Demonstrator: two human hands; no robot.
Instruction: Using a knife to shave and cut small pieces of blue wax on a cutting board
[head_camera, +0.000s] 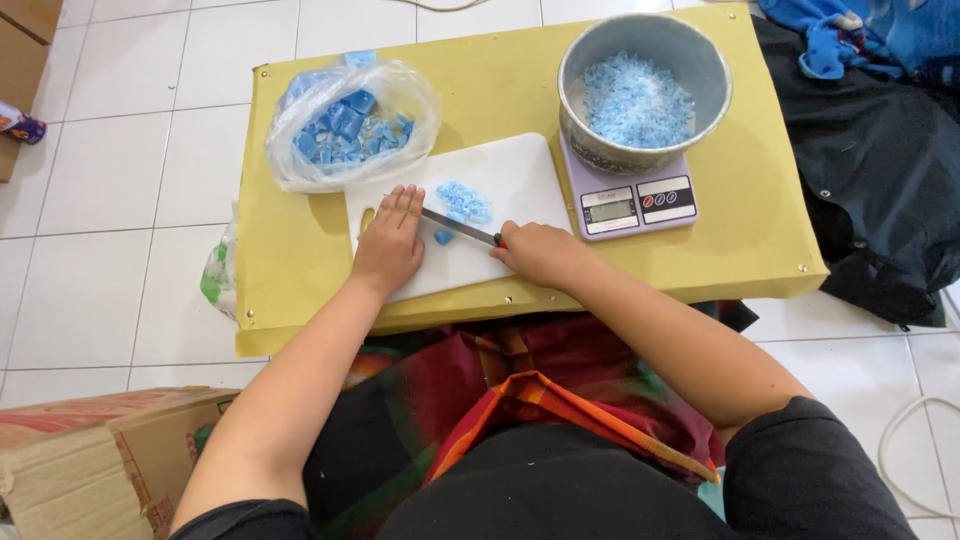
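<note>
My right hand (540, 254) grips the handle of a knife (458, 229) whose blade lies across a white cutting board (510, 175). My left hand (390, 240) rests flat on the board with its fingers over the blade's tip. A small blue piece (443, 237) sits under the blade, just right of my left hand. A pile of chopped blue bits (464, 201) lies on the board behind the knife.
The board sits on a low yellow table (300, 250). A clear plastic bag of blue chunks (345, 125) is at the back left. A metal bowl (645, 90) of blue shavings stands on a kitchen scale (635, 205). A cardboard box (100, 460) and dark cloth (880, 170) flank the table.
</note>
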